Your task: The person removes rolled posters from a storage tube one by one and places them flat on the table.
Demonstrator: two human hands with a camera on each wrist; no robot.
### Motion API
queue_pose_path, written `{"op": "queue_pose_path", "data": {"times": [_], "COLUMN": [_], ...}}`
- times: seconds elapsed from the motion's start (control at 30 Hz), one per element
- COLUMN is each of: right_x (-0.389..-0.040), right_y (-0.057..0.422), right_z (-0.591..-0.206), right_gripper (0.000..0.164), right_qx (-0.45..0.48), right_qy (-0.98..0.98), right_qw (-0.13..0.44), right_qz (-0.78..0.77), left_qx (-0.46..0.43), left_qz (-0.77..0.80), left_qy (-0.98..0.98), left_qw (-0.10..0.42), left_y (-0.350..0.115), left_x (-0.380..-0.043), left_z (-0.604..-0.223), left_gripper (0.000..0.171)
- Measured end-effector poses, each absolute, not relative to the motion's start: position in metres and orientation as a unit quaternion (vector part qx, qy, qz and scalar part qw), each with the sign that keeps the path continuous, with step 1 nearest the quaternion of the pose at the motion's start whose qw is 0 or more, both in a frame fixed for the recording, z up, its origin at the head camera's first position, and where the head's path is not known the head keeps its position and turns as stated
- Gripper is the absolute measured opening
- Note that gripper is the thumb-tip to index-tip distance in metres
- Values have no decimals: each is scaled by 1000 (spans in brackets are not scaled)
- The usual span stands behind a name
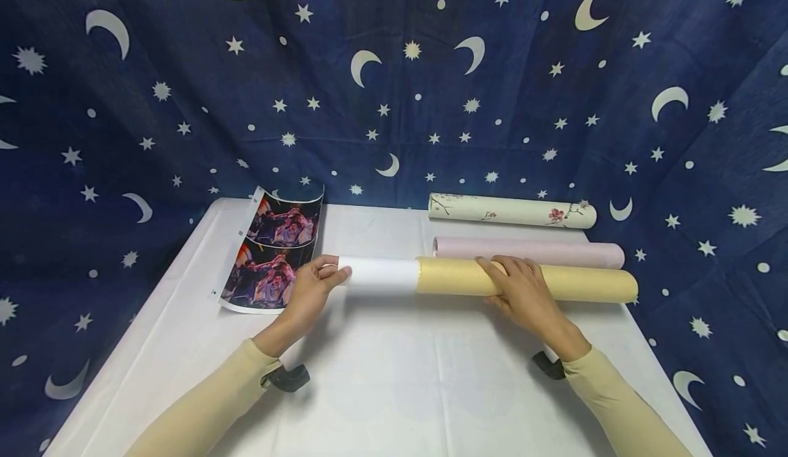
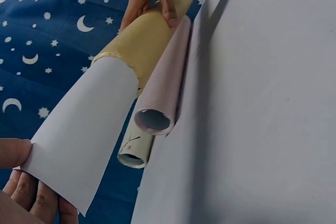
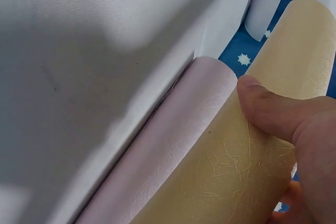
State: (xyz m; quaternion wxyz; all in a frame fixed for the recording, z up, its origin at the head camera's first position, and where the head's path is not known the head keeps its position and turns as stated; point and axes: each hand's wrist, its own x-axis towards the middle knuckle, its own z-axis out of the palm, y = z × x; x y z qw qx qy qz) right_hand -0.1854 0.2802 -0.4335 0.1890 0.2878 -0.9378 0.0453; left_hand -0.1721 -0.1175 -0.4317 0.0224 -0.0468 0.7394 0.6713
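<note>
A yellow wallpaper roll (image 1: 587,284) lies crosswise above the table, held from over its middle by my right hand (image 1: 523,296). From its left end sticks out a curved white sheet of paper (image 1: 382,276). My left hand (image 1: 310,296) pinches that sheet's outer end between thumb and fingers. In the left wrist view, the sheet (image 2: 84,124) runs into the mouth of the yellow roll (image 2: 142,40); how far it reaches inside is hidden. The right wrist view has my thumb (image 3: 268,108) lying along the yellow roll's creased surface.
Just behind the yellow roll lies a pink roll (image 1: 554,252), and farther back a cream roll with flower branches (image 1: 511,211). A curling printed photo sheet (image 1: 271,272) lies at the left. The white-covered table (image 1: 400,388) meets a dark blue star-patterned cloth (image 1: 394,101).
</note>
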Motion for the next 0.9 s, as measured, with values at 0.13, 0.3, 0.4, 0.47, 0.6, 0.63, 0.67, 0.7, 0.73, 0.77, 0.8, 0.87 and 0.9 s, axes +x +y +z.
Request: {"op": "queue_pose_path", "data": {"times": [0.13, 0.3, 0.4, 0.47, 0.6, 0.63, 0.67, 0.7, 0.73, 0.77, 0.8, 0.87, 0.9], "right_x": [-185, -185, -185, -185, -185, -184, -184, -184, -184, -184, -184, -183, -182], "right_y": [282, 285, 286, 287, 289, 290, 290, 291, 292, 292, 293, 293, 294], "right_z": [-433, -432, -431, -431, -431, -431, -431, -431, -431, -432, -432, -433, -434], "right_gripper": [84, 84, 84, 84, 84, 84, 84, 84, 84, 84, 84, 83, 83], "right_qx": [284, 283, 282, 281, 278, 277, 276, 275, 274, 274, 272, 271, 270], "right_qy": [-938, -936, -935, -935, -936, -936, -936, -936, -936, -936, -936, -937, -937], "right_qw": [194, 202, 207, 209, 210, 211, 212, 214, 215, 215, 216, 214, 212], "right_qz": [48, 47, 48, 49, 52, 52, 53, 53, 54, 55, 55, 58, 60], "left_qx": [-52, -55, -54, -53, -62, -66, -70, -73, -76, -80, -82, -85, -86], "left_qz": [670, 683, 691, 696, 696, 696, 697, 700, 706, 710, 715, 725, 729], "left_qy": [741, 728, 721, 716, 715, 715, 714, 710, 704, 699, 695, 683, 679], "left_qw": [20, 11, 2, -3, -12, -13, -14, -14, -14, -15, -17, -20, -22], "left_y": [-125, -132, -136, -138, -143, -144, -146, -147, -149, -150, -151, -153, -154], "left_x": [-173, -174, -174, -174, -173, -173, -173, -174, -174, -174, -174, -175, -174], "left_z": [-429, -427, -425, -424, -421, -420, -419, -418, -417, -417, -416, -416, -415], "left_gripper": [33, 33, 32, 31, 31, 31, 31, 32, 32, 32, 32, 32, 32]}}
